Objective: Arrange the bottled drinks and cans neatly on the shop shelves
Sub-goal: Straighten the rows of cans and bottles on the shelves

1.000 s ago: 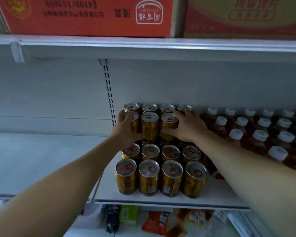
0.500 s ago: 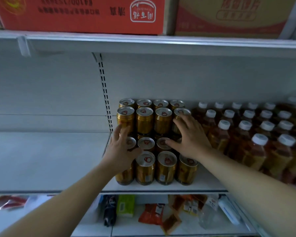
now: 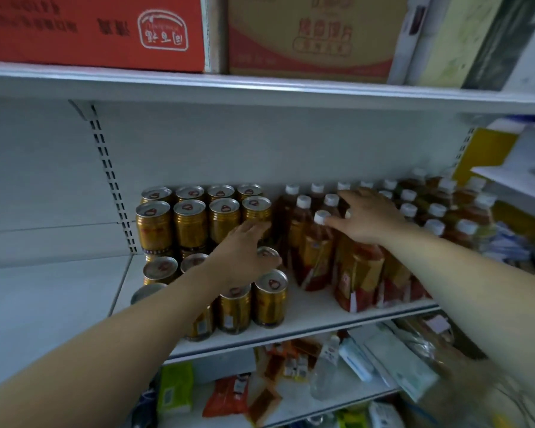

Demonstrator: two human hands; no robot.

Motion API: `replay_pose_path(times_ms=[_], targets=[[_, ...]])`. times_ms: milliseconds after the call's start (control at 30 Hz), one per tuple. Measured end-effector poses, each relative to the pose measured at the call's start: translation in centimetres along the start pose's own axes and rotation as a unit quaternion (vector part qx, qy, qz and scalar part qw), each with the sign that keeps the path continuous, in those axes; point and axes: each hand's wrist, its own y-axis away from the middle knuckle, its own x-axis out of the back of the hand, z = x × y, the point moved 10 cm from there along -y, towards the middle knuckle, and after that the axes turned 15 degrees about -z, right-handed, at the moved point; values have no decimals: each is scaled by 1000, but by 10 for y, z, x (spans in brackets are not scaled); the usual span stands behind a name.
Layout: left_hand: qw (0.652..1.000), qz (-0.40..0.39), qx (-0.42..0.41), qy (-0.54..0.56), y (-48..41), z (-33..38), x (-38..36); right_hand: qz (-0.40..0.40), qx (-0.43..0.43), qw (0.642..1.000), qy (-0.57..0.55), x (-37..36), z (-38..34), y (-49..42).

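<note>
1. Right hand [image 3: 368,222], grip spread wide and empty, is seen over the upright amber drink bottles [image 3: 317,251], right on the shelf [image 3: 315,316], nearest them.
2. Left hand [image 3: 244,254], flat and empty, is seen over the gold cans [image 3: 189,223], further left.

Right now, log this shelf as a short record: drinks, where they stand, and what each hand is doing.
shelf: white metal, middle level
cans: gold, on the left, back rows stacked higher
bottles: white-capped, brown, right of the cans
left hand: open, over the front cans
right hand: open, fingers spread over bottle caps
above: cartons
</note>
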Motion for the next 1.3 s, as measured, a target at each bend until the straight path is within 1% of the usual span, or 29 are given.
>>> replay_pose_path(times_ms=[100,200,267,333,400,467,567,667,733,767,800,867,900,933,1033,1133,1200,1300], targets=[[1000,2,-11,15,-37,31,-11,-44,-12,999,-23,-2,44,-23],[995,28,11,100,-74,43,-22,-57,35,998,-21,-4,68,-48],[982,50,25,179,-93,45,-29,-80,77,994,-7,-10,74,-65],[964,51,24,261,-109,44,-38,-105,102,989,15,-15,77,-81],[948,31,20,317,-118,40,-51,-134,106,985,15,-21,79,-95],[936,18,24,352,-120,38,-62,-166,100,981,-13,-31,82,-104],[918,25,42,394,-119,33,-69,-173,106,979,-23,-40,81,-113],[917,20,69,393,-115,31,-67,-169,133,977,-5,-38,78,-118],[908,30,64,413,-117,27,-64,-152,137,979,-20,-28,86,-124],[898,47,53,435,-119,25,-62,-139,128,981,-34,-24,94,-126],[876,66,52,475,-123,22,-60,-129,116,984,-38,-22,102,-129],[816,87,100,562,-129,11,-64,-139,95,985,-25,-27,114,-130],[799,88,124,581,-133,7,-65,-150,86,985,-20,-32,117,-131],[794,83,138,586,-138,7,-65,-162,80,983,-17,-35,118,-133],[820,90,147,545,-148,2,-57,-190,75,978,-46,-41,119,-137],[860,110,112,486,-154,0,-50,-201,92,970,-96,-43,117,-137],[871,109,92,470,-156,1,-50,-200,96,969,-105,-44,115,-136],[880,93,94,457,-159,1,-52,-195,96,971,-104,-44,113,-137]])
